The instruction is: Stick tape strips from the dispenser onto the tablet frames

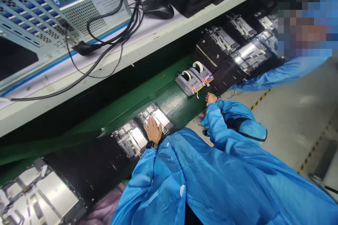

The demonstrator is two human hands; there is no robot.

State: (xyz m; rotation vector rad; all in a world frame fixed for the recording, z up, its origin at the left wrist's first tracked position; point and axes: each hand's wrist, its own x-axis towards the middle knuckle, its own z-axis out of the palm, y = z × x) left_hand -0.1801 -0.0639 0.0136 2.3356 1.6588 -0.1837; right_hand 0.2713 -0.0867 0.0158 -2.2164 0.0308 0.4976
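My left hand [153, 130] lies flat, fingers stretched, on a silver metal-backed panel [158, 115] on the green conveyor belt [169, 100]. A dark watch sits on that wrist. A second similar panel [130, 140] lies just left of the hand on a black mat. My right hand [210, 98] rests at the belt's near edge, just below two grey tape dispensers [194, 79]. The blue sleeve covers most of this hand, so its fingers are hard to read. Both of my arms are in blue coat sleeves.
More panels on black trays [237, 47] run up the belt to the right, where a co-worker's blue sleeve [277, 75] reaches in. Another panel [39, 191] lies at lower left. Above, a white shelf [148, 42] holds a computer case [52, 10], cables and a mouse [157, 8].
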